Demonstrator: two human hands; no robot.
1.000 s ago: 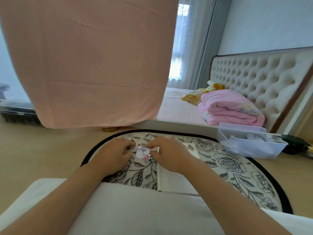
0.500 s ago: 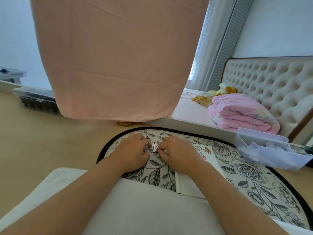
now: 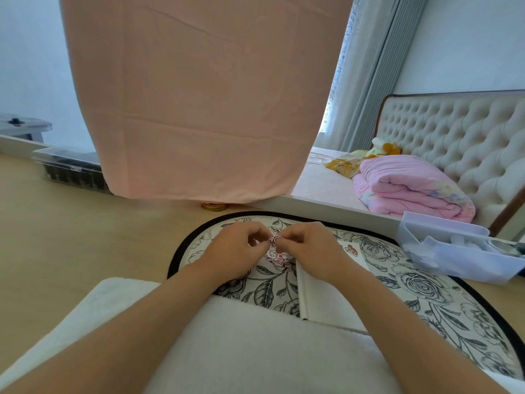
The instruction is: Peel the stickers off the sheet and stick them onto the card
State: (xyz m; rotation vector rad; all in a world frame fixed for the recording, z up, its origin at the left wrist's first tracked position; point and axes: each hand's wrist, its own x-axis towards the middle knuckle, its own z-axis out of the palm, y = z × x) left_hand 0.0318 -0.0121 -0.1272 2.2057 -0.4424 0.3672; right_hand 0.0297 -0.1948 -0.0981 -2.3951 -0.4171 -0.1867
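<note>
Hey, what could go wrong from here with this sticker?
The left hand and right hand both pinch the top of the sticker sheet, which looks crumpled there; it could tear or fold onto itself. The card lies partly under the right forearm, so placement may land crooked.

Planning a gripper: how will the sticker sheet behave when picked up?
Probably floppy: the sheet bends where the left hand and right hand pinch its top. Likely light: a pinch alone raises that end. May crease, as it curls there.
</note>
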